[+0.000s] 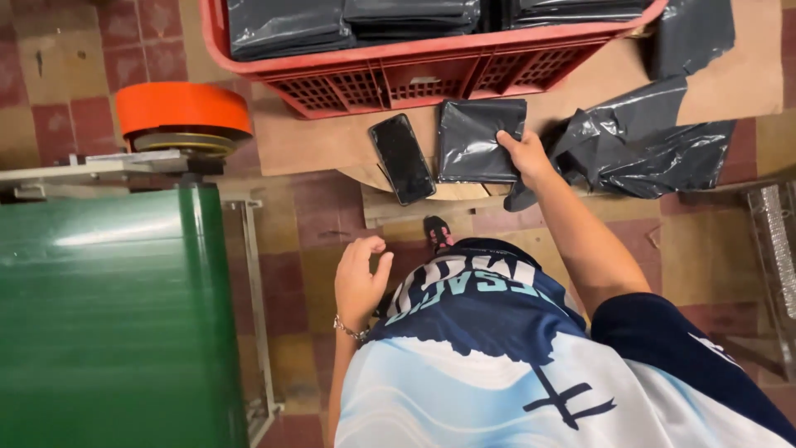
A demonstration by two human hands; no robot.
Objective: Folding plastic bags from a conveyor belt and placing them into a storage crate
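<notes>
Flat black smartphone [401, 158] just left of folded dark plastic bag [477, 139], both on round brown cardboard-covered table [307, 145]. Behind them, red plastic lattice crate [414, 79]; rightward, crumpled dark plastic sheet [647, 145].

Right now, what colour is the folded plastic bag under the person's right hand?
Dark grey, almost black; the folded bag under the right hand shows in the head view.

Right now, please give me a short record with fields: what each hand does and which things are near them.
right hand: right hand rests on the folded dark grey plastic bag, fingers on its right edge
left hand: left hand empty, fingers loosely curled, by the person's hip
beside the bag: black smartphone, screen dark, lying to its left
behind it: red plastic lattice crate holding stacks of folded dark bags
right of the hand: loose crumpled dark plastic sheet
surface: brown cardboard sheet
</notes>
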